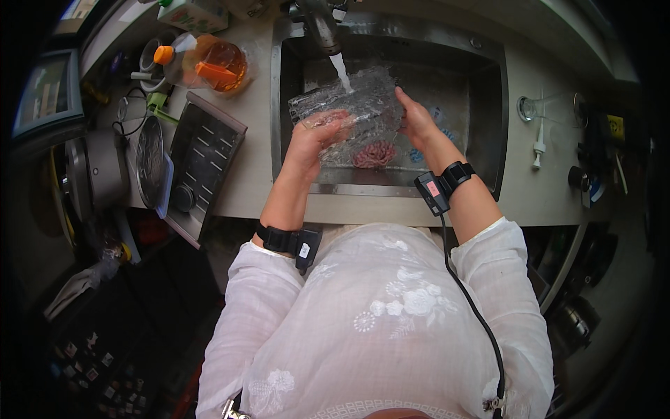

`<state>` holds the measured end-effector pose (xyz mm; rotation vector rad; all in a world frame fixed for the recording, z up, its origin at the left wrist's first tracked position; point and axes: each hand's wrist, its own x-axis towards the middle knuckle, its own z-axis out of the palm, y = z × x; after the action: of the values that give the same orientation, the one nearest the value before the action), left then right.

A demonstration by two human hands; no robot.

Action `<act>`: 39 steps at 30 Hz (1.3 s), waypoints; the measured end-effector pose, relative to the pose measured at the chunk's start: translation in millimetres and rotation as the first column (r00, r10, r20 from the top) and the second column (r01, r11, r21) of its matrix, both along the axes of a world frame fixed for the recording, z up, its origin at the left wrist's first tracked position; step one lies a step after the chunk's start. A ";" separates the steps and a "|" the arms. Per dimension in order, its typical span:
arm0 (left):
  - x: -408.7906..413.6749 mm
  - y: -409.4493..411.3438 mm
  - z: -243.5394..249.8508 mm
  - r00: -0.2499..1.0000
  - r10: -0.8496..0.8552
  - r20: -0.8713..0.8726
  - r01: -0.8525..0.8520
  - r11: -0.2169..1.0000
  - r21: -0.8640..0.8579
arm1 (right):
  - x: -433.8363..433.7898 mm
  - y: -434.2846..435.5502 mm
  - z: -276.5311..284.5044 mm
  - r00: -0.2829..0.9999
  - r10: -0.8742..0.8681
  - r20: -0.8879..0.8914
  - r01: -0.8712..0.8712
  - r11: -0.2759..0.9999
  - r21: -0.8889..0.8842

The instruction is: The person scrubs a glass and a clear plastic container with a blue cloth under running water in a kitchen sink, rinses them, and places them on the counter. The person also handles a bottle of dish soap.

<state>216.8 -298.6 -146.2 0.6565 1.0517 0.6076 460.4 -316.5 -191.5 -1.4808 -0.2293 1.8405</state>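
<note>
A clear plastic tray or sheet (371,99) is held over a steel sink (387,190), with water running across it. My left hand (324,128) grips its near left part, the thumb lying on top. At its right edge, my right hand (414,118) holds on with the thumb near the far corner. From the metal faucet (322,31) a stream of water (341,73) lands on the plastic. Below it on the sink floor lies a pink, loopy scrubbing cloth (375,154). Small blue items (416,155) sit partly behind my right wrist.
Left of the sink stand a bottle of orange liquid (209,63) and a drain basket (207,152) overhanging the counter edge. A round metal lid (150,162) leans beside it. On the right lie a clear glass vessel (555,109) and a white pump head (538,149).
</note>
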 end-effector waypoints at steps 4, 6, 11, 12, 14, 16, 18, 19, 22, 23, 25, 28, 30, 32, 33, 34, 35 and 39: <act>21.0 16.5 42.0 0.829 -0.355 -0.433 0.472 0.858 0.201 | 1.1 -1.5 -14.1 0.982 -0.119 -0.148 0.106 0.990 -0.091; 40.6 23.7 67.1 0.511 -0.405 -0.758 0.758 0.628 0.175 | -1.0 -2.2 -21.2 0.938 -0.183 -0.295 0.161 0.982 -0.096; 56.4 25.7 77.8 0.324 -0.164 -0.932 0.881 0.412 0.234 | -28.6 -9.9 -14.3 0.742 -0.340 -0.578 0.344 0.933 -0.107; 60.2 27.0 85.4 0.293 -0.099 -0.951 0.884 0.405 0.231 | -32.9 -9.3 -15.0 0.724 -0.366 -0.585 0.370 0.921 -0.119; 62.7 24.1 88.0 0.281 0.030 -0.959 0.868 0.418 0.268 | -40.3 -8.2 -17.3 0.683 -0.417 -0.600 0.420 0.896 -0.143; 61.3 19.3 87.0 0.312 0.164 -0.936 0.824 0.443 0.353 | -47.3 -5.5 -8.8 0.710 -0.427 -0.560 0.435 0.891 -0.128; 55.0 15.2 85.9 0.366 0.279 -0.888 0.804 0.385 0.453 | -51.5 -2.6 -5.9 0.714 -0.443 -0.542 0.456 0.882 -0.119; 52.4 12.6 84.6 0.393 0.333 -0.857 0.793 0.350 0.499 | -52.8 -1.5 -6.1 0.706 -0.452 -0.545 0.469 0.875 -0.119; 47.1 4.2 80.6 0.416 0.476 -0.775 0.775 0.260 0.576 | -57.0 2.2 -7.7 0.683 -0.479 -0.552 0.507 0.854 -0.115; 45.7 2.3 77.9 0.463 0.494 -0.736 0.752 0.221 0.621 | -58.9 3.0 -9.3 0.675 -0.488 -0.554 0.519 0.847 -0.114; 44.9 -0.1 72.5 0.555 0.525 -0.646 0.693 0.137 0.707 | -62.6 4.1 -15.5 0.651 -0.474 -0.592 0.531 0.843 -0.091; 42.0 -6.4 74.0 0.550 0.496 -0.672 0.712 0.143 0.688 | -66.4 4.3 -27.3 0.662 -0.480 -0.576 0.520 0.847 -0.107; 40.4 -10.2 74.6 0.567 0.488 -0.664 0.704 0.131 0.698 | -68.1 6.8 -29.3 0.704 -0.475 -0.528 0.512 0.855 -0.086; 39.8 -10.2 74.8 0.578 0.491 -0.652 0.697 0.118 0.707 | -71.0 11.4 -25.2 0.748 -0.455 -0.484 0.503 0.864 -0.035; 38.8 -10.0 75.3 0.578 0.499 -0.645 0.695 0.112 0.710 | -72.2 13.2 -24.6 0.761 -0.443 -0.474 0.494 0.869 -0.020; 38.0 -9.6 75.6 0.578 0.507 -0.639 0.694 0.107 0.712 | -72.9 13.9 -26.8 0.760 -0.433 -0.486 0.483 0.875 -0.025; 37.3 -8.9 75.9 0.579 0.504 -0.641 0.694 0.110 0.712 | -73.6 15.0 -27.9 0.758 -0.422 -0.497 0.472 0.881 -0.030; 35.4 -3.9 75.7 0.585 0.499 -0.639 0.689 0.110 0.716 | -79.2 21.2 -24.5 0.689 -0.504 -0.521 0.533 0.839 -0.108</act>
<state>252.3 -302.4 -70.6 2.5840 1.2826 0.8784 381.2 -295.4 -216.0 -0.8126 0.3858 1.6587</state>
